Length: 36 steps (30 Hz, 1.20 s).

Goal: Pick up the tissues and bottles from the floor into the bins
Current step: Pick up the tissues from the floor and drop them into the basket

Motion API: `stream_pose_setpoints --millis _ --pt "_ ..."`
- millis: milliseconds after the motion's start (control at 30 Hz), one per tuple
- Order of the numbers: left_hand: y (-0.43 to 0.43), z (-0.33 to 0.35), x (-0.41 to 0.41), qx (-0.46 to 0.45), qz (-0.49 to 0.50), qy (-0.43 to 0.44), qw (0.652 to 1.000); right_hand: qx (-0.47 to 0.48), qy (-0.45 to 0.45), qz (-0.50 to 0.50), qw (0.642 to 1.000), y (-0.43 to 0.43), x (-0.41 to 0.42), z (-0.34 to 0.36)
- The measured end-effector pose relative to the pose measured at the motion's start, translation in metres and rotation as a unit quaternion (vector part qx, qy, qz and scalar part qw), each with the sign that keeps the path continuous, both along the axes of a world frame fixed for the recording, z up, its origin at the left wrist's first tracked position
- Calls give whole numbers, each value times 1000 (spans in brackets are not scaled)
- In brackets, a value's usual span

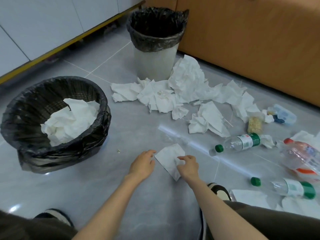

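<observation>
One flat tissue (168, 157) lay on the floor (110, 187), pinched by the right hand (187, 164). The left hand (143, 161) hovered just beside it, loosely curled, holding nothing. Beyond lay a green-capped bottle (240, 143), the low bin (52, 158), a tissue heap (173, 94) and the tall bin (155, 63).

Bright, even indoor light, soft, seemingly from overhead. Floor (152, 196) glossy: we see long glare streak right of centre, small hot spots lower left. Shadows faint and diffuse. Tissue pile (187, 87) near blown out, folds low-contrast; liner inside tall bin (155, 61) reads near black. Wide-angle distortion: yellow skirting (69, 44) bows toward frame edge. Overall soft with compression smear, we get worst blur in bottom corners.
</observation>
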<state>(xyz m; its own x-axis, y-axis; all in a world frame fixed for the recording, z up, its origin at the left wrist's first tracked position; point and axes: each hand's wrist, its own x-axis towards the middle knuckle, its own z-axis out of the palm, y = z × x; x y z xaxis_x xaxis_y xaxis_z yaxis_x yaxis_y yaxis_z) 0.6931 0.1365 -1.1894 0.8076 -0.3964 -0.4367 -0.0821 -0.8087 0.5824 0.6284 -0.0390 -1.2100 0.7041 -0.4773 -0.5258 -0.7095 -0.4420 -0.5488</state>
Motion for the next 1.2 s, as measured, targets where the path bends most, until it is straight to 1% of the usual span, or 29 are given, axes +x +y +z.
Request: stream_pose_setpoints --millis 67,167,267,367,500,633,700,800,867,967,1033,1100,1133,1200 --pt "-2 -3 0 -6 -5 4 1000 -23 5 17 1000 1 1 -1" --pt "-6 -6 -1 -20 -7 6 1000 -35 5 10 999 4 -1 -3" --pt "-10 -8 -5 -20 -23 7 999 -66 15 49 997 8 -8 -8" --pt "-10 -9 -8 -11 -48 9 999 -62 22 49 997 12 -14 -8" --pt "-9 -9 -10 4 -78 20 997 13 -9 35 999 14 -8 0" --pt "-9 -3 -1 -21 -81 19 996 71 -71 48 994 7 16 21" --pt "-10 6 7 -36 -56 0 998 113 -92 59 988 2 30 38" --pt "-10 22 21 -90 7 -26 996 178 -116 67 975 -4 46 64" --pt "-9 33 30 -122 32 -48 991 218 -126 70 965 -5 53 76" --pt "-9 51 39 -133 59 -85 986 237 -140 63 959 -5 60 85" --pt "-8 59 45 -135 68 -103 983 238 -151 46 958 -8 64 85" --pt "-9 64 53 -134 71 -111 982 216 -155 22 964 -14 68 81" --pt "-9 66 57 -132 73 -113 982 183 -151 12 971 -18 71 76" --pt "-11 69 64 -132 79 -114 981 73 -128 8 989 -30 74 63"
